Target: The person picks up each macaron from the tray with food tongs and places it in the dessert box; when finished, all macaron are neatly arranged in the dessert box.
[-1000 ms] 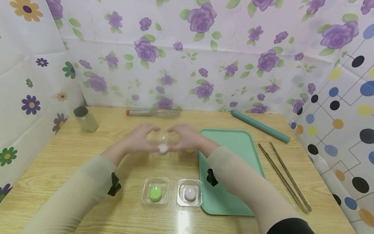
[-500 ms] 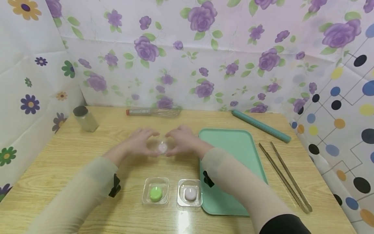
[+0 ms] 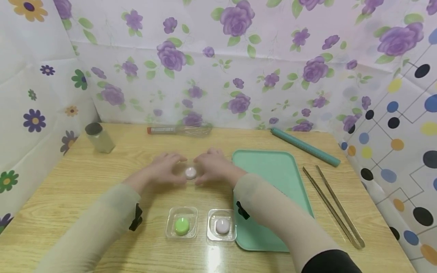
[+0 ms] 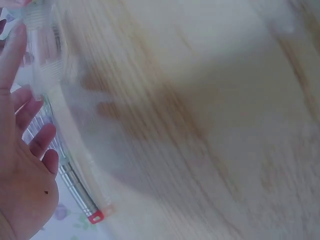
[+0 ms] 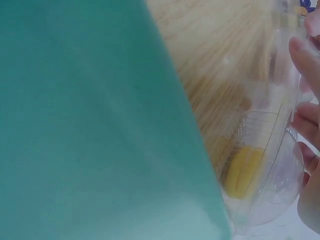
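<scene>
Both hands meet at the middle of the table around a small clear plastic box [image 4: 45, 55] with a pale lilac macaron [image 3: 190, 173] in it. On its left side my left hand [image 3: 165, 170] holds the box with curved fingers and thumb. Opposite it, my right hand [image 3: 215, 167] holds the other side the same way. The box's clear edges are hard to make out in the head view. Beside the right hand, in the right wrist view, a yellow macaron [image 5: 244, 172] lies in another clear box with a domed lid [image 5: 285, 182]; the right hand hides it in the head view.
Nearer the person, a green macaron [image 3: 182, 226] and a lilac macaron [image 3: 222, 226] sit in open clear boxes. A green tray [image 3: 264, 163] is at the right, with tongs [image 3: 336, 208] and a teal rod [image 3: 305, 147] beyond. A whisk [image 3: 181, 130] and a jar [image 3: 99, 138] stand behind.
The clear plastic above the lilac macaron has come down over it. Both hands have lowered slightly around the box, and the right hand now covers the yellow macaron.
</scene>
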The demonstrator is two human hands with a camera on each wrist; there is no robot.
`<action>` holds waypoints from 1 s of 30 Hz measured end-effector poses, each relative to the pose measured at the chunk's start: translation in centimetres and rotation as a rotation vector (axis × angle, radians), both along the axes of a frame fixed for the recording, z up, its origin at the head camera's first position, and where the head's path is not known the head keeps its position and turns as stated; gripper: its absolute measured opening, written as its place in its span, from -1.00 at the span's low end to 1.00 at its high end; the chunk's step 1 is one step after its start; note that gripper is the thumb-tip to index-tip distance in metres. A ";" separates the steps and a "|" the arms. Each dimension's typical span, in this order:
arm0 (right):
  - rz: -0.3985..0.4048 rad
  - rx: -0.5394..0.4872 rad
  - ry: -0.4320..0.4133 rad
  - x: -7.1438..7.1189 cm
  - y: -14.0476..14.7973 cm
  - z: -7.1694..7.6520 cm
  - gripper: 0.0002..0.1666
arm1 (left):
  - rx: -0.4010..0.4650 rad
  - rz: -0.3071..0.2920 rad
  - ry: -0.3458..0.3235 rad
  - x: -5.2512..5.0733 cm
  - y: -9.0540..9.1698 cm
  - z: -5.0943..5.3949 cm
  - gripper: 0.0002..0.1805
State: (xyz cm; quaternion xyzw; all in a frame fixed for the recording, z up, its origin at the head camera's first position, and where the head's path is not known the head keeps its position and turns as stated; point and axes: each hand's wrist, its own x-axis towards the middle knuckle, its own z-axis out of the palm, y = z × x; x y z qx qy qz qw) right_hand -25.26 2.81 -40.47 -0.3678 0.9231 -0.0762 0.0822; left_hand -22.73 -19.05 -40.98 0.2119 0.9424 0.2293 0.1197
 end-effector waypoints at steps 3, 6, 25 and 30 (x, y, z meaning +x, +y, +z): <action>0.019 -0.003 0.006 -0.2 0.4 0.0 -0.11 | -0.009 -0.012 0.010 0.0 0.2 0.0 -0.14; 0.013 -0.003 0.031 -0.7 1.3 0.0 -0.12 | -0.025 -0.028 0.036 0.0 0.4 0.0 -0.15; -0.056 0.029 0.001 -1.6 4.6 -0.8 -0.15 | -0.082 -0.065 0.114 -0.8 0.3 -0.1 -0.14; -0.102 -0.083 -0.049 -1.5 5.5 -0.5 -0.12 | -0.064 -0.048 0.087 -0.7 0.3 0.3 -0.08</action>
